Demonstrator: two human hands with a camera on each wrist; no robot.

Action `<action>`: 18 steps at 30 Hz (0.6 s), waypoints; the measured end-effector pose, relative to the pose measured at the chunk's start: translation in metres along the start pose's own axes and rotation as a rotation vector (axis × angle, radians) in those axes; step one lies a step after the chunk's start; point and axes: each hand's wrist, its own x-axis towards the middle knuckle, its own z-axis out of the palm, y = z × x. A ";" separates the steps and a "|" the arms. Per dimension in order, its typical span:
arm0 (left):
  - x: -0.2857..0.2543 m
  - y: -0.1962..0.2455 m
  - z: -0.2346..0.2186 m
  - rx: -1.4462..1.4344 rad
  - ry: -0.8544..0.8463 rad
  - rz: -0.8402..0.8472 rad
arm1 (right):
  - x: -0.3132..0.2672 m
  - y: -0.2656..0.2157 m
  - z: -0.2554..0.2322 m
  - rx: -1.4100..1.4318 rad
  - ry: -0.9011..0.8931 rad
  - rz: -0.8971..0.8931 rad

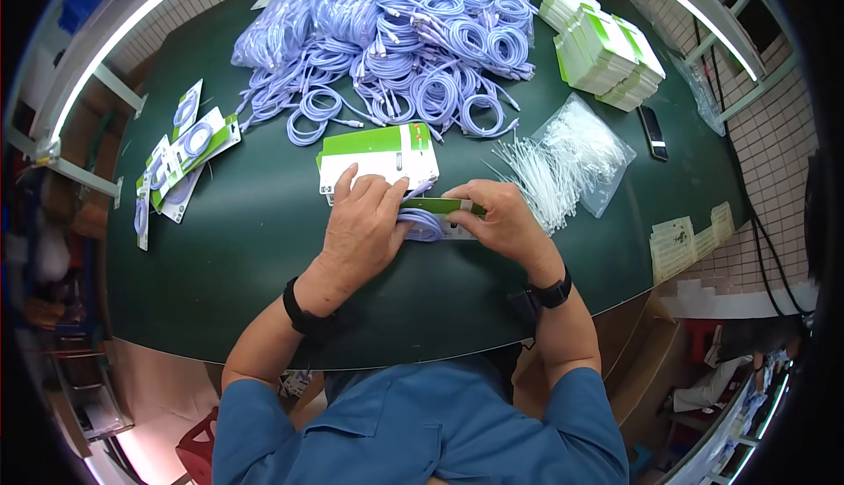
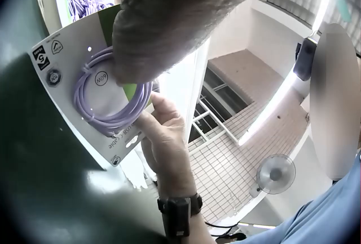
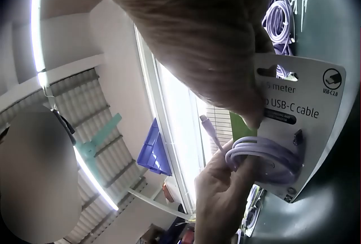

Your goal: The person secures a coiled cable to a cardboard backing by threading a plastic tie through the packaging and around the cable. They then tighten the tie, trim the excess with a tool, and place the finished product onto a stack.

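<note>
Close to the front of the table, both hands hold a white and green USB-C cable card (image 2: 53, 66) tilted up on its edge. A coiled lilac USB cable (image 1: 423, 226) lies against the card's face, one plug (image 3: 207, 124) sticking out. My left hand (image 1: 363, 221) pinches the coil and the card's left part, thumb on the coil. At the other end, near the slotted hanger hole, my right hand (image 1: 503, 218) grips the card between thumb and fingers. Just behind stands a low stack of similar cards (image 1: 374, 167), green band on top.
A large heap of lilac cables (image 1: 387, 36), partly bagged, fills the back. Finished-looking carded cables (image 1: 180, 155) lie at left. White cable ties (image 1: 563, 164) spill from a clear bag at right, near a black phone (image 1: 652, 131) and stacked cards (image 1: 607, 50).
</note>
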 end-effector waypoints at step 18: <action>0.003 0.007 0.008 -0.170 0.117 -0.018 | 0.005 -0.006 0.018 -0.177 0.302 -0.310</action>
